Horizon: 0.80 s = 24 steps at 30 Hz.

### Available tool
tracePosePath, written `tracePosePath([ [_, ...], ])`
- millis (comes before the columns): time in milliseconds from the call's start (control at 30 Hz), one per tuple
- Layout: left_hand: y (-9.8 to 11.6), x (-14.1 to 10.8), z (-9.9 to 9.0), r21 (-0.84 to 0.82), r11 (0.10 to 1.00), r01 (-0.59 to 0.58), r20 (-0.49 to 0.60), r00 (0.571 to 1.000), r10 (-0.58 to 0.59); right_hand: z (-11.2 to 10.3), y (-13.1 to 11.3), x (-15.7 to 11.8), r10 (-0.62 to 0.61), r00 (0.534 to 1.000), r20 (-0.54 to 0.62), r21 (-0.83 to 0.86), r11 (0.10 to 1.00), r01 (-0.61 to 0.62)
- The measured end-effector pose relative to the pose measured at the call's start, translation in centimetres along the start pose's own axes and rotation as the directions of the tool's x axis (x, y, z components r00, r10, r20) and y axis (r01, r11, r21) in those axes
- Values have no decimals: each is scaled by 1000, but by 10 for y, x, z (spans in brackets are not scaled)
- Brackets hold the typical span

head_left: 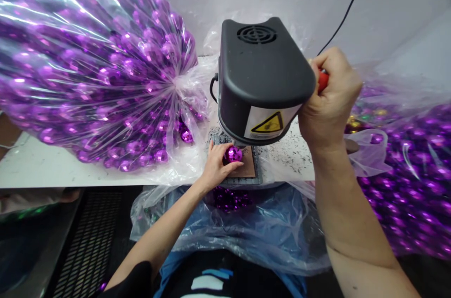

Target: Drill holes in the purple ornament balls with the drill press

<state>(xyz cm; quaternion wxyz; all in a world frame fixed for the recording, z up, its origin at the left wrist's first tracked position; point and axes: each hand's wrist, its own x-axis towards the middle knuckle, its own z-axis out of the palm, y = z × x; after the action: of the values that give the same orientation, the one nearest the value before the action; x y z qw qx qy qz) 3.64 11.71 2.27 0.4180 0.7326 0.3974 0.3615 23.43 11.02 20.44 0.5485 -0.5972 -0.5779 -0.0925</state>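
Note:
A shiny purple faceted ball [234, 153] is pinched between the thumb and fingers of my left hand [217, 164]. It sits over a brown board [249, 166] on a grey ribbed mat [259, 178], beneath the front of a black bench press machine [266, 63]. My right hand [329, 96] is wrapped round the red-ended lever handle [322, 80] on the machine's right side. A yellow warning label [270, 123] shows on the housing. The machine's head hides the spot just above the ball.
A tied clear bag of purple balls [116, 77] fills the left of the white table [35, 161]. More bagged purple balls [416, 171] lie at right. Clear plastic [275, 227] with purple balls covers my lap. A black cable [352, 4] hangs behind.

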Motion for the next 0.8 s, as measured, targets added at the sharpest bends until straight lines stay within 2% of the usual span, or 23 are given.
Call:
tracePosePath([
  [200, 0, -3, 10, 127, 991, -47, 10, 999, 46, -1, -1, 0, -9, 1000, 4, 27, 1000, 8],
  [433, -1, -6, 24, 199, 978, -66, 16, 998, 64, -2, -2, -1, 16, 1000, 10, 9, 1000, -16],
  [800, 0, -7, 27, 101, 995, 16, -53, 999, -11, 2, 0, -8, -46, 995, -91, -63, 997, 41],
])
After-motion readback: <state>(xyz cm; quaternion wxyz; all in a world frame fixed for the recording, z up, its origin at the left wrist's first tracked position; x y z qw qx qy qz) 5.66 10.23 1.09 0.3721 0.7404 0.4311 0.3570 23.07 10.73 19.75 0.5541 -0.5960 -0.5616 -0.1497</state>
